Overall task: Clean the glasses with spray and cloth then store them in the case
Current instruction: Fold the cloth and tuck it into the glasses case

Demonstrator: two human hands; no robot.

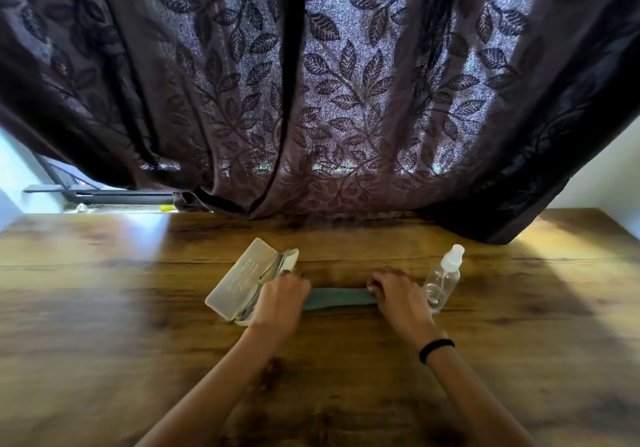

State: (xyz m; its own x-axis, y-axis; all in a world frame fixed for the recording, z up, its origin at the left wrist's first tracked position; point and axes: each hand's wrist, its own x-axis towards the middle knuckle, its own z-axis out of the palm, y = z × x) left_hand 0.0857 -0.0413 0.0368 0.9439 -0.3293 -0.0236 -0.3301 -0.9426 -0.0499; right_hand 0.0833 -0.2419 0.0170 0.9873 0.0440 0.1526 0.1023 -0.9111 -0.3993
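Both hands, left [282, 296] and right [398, 294], each clenched on an end of the grey-green cloth [337, 298] beside the open case [239, 278]

The left hand [282, 296] is covering part of the open white plastic case [242, 278]; both hands are hiding the grey-green cloth strip's [337, 298] ends; the picture is blurring details.

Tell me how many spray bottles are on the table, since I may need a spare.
1. The spray bottle stands upright just beyond the right hand, right of the cloth. None shows elsewhere, though the curtain could hide something at the table's far edge.
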